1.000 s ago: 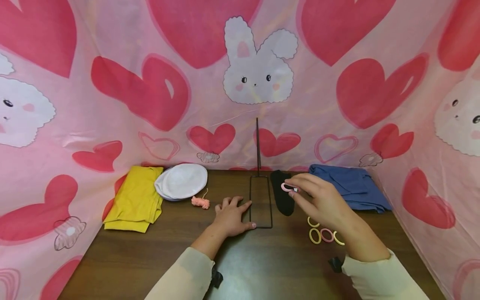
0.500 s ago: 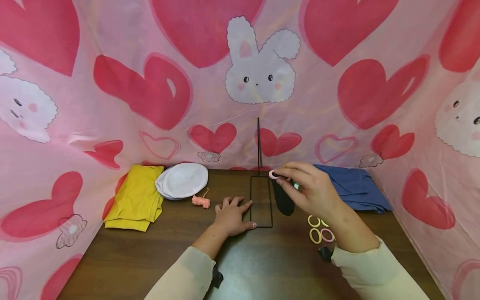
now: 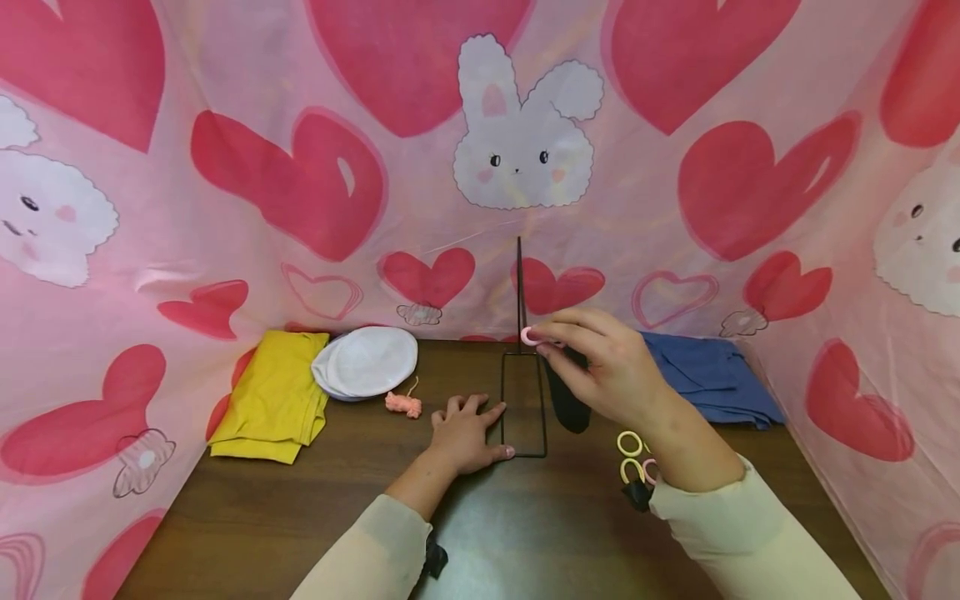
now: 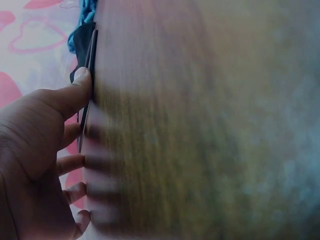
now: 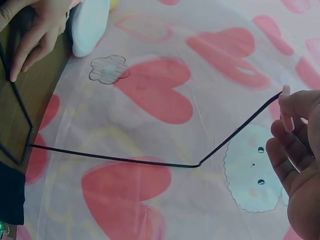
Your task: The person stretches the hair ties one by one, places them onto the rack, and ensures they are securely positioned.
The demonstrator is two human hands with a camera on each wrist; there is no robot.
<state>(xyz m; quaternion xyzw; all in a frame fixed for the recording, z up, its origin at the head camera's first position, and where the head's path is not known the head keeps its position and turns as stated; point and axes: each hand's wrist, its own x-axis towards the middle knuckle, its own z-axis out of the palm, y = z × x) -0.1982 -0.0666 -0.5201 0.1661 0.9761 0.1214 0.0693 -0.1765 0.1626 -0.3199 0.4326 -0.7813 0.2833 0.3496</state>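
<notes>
A black wire stand has a flat rectangular base and an upright rod. My left hand lies flat on the table at the base's left side, thumb against the wire. My right hand is raised beside the rod and pinches a small pink hair ring. In the right wrist view the pink hair ring sits in the fingers right by the rod's tip. Several loose yellow and pink rings lie under my right wrist.
A black sock lies just right of the base. Behind it is folded blue cloth. At back left are a folded yellow cloth, a white cap and a pink yarn scrap. Pink heart-print fabric walls enclose the table.
My right hand has carried the pink ring up and to the left, from over the black sock to the rod. The left hand has stayed on the base.
</notes>
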